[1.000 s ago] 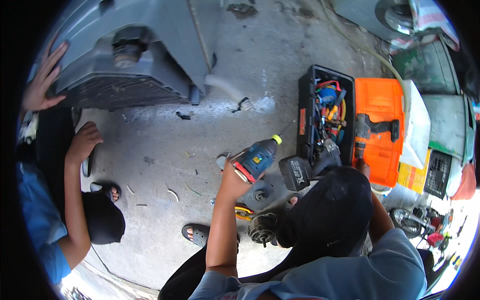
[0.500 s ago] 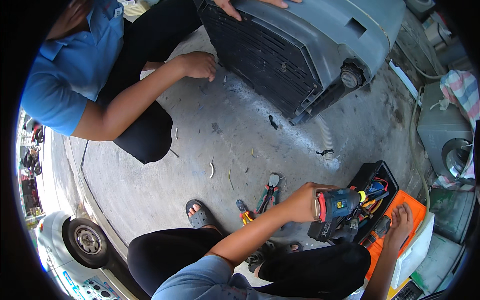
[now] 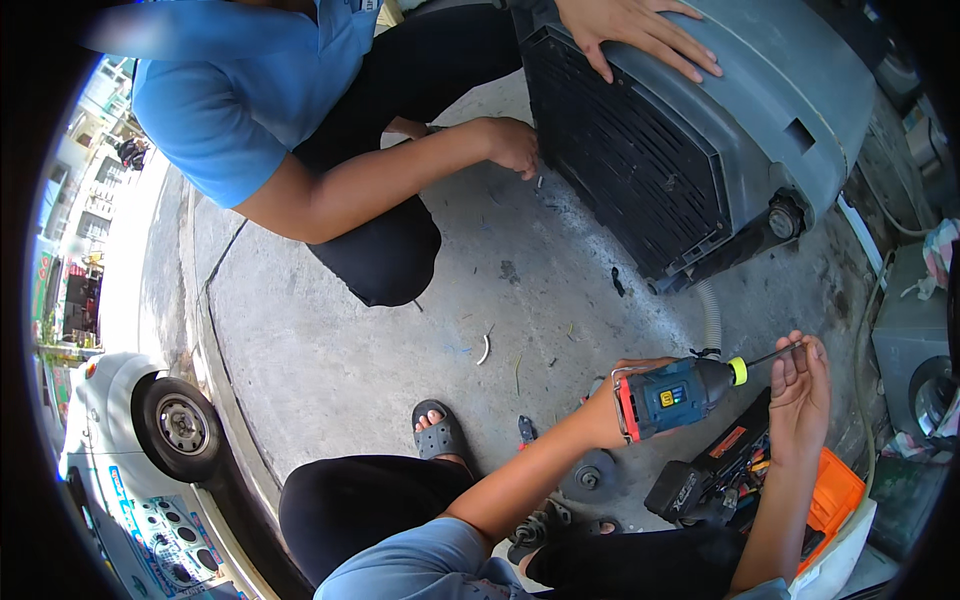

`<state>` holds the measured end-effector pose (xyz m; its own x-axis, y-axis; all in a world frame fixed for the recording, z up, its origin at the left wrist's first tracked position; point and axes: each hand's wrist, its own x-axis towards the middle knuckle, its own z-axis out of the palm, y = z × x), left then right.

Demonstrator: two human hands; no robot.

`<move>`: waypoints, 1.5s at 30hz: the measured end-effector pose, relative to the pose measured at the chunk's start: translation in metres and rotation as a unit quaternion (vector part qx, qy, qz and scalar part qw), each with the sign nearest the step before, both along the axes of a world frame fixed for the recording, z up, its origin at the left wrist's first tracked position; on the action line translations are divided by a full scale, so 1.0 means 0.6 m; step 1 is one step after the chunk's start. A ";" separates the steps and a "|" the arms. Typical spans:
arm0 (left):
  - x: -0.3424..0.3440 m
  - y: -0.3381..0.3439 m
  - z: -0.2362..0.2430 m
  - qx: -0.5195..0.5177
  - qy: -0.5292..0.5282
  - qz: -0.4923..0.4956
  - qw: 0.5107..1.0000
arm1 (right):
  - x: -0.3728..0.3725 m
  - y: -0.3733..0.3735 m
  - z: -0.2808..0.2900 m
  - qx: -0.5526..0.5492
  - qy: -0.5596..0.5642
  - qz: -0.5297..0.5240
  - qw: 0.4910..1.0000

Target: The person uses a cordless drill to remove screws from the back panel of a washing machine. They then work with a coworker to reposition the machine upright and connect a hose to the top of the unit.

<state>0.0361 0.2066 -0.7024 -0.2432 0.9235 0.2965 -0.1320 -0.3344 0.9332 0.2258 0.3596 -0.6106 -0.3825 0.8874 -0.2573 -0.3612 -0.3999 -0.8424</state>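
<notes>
Head view: left hand [image 3: 604,408] has the drill [image 3: 664,398], grip wrapped round the handle, fingers mostly hidden by wrist and tool. Drill is blue-black with a red base and a small yellow collar [image 3: 739,371]; held off the floor [image 3: 370,400], lying near level, pointing right. Long thin bit [image 3: 768,357] runs from the collar to the right hand [image 3: 800,395]. That hand is palm up, fingers bent, fingertips at the bit's far end; can't tell if its grip is pinched on the bit or just touching.

Below the right hand: black toolbox [image 3: 733,442], orange lid [image 3: 836,492] open beside it, partly behind the right forearm. Black battery [image 3: 676,492] of another tool at the toolbox's near edge. Grey disc [image 3: 590,474] on the floor below the left wrist.

Upper right, big grey machine [image 3: 800,80] with black grille [image 3: 625,150]; ribbed hose [image 3: 711,308] on the floor by its lower corner. Co-worker's one hand [image 3: 645,32] flat on the machine, other hand [image 3: 512,147] loosely curled near the grille. White van [image 3: 110,405] at far left.
</notes>
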 end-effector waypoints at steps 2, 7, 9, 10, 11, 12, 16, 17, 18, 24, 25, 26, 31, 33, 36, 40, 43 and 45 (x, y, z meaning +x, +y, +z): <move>-0.002 -0.008 0.002 -0.006 0.016 0.002 1.000 | -0.003 -0.002 -0.013 0.006 0.011 0.007 1.000; 0.020 0.006 0.002 0.002 0.037 0.012 0.999 | 0.014 0.002 -0.009 0.013 0.005 -0.014 1.000; 0.019 0.011 -0.002 0.004 0.059 0.001 0.998 | 0.018 0.007 -0.011 0.019 0.014 0.002 1.000; 0.024 0.009 -0.006 -0.017 0.047 0.000 0.999 | 0.019 0.010 -0.013 0.022 0.019 0.011 1.000; 0.030 0.005 -0.011 -0.039 0.036 -0.001 0.999 | 0.021 0.009 -0.013 0.018 0.019 0.011 1.000; 0.034 0.003 -0.013 -0.059 0.028 -0.001 0.998 | 0.021 0.010 -0.011 0.010 0.028 0.016 0.999; 0.042 -0.007 -0.007 -0.104 0.021 0.008 0.994 | 0.025 0.014 -0.006 -0.011 0.053 0.033 0.998; 0.044 -0.010 -0.011 -0.114 -0.003 -0.012 0.993 | 0.028 0.013 -0.006 -0.013 0.057 0.035 0.998; 0.046 -0.009 -0.013 -0.118 -0.040 -0.016 0.992 | 0.028 0.016 -0.006 -0.011 0.059 0.042 0.997; 0.037 0.012 0.018 -0.120 -0.336 -0.077 0.931 | -0.016 0.036 0.007 0.058 0.075 0.065 0.993; 0.030 0.015 0.021 -0.103 -0.319 -0.066 0.940 | -0.031 0.040 0.013 0.081 0.064 0.069 0.992; 0.024 0.015 0.025 -0.090 -0.299 -0.040 0.949 | -0.051 0.046 0.016 0.082 0.066 0.081 0.991; -0.035 0.011 0.043 -0.050 -0.261 0.095 0.959 | -0.210 0.054 0.018 0.039 0.123 0.115 0.985; -0.064 0.010 0.046 -0.055 -0.221 0.160 0.961 | -0.278 0.048 0.011 -0.004 0.157 0.123 0.980; -0.118 0.018 0.038 -0.063 -0.029 0.260 0.963 | -0.353 0.059 0.009 -0.038 0.187 0.147 0.971; -0.202 0.027 0.018 -0.063 0.188 0.343 0.918 | -0.433 0.080 -0.014 -0.059 0.207 0.180 0.960; -0.246 0.053 0.009 -0.050 0.260 0.366 0.892 | -0.484 0.104 -0.033 -0.059 0.222 0.180 0.956; -0.267 0.070 0.010 -0.028 0.259 0.371 0.891 | -0.506 0.122 -0.043 -0.070 0.228 0.182 0.954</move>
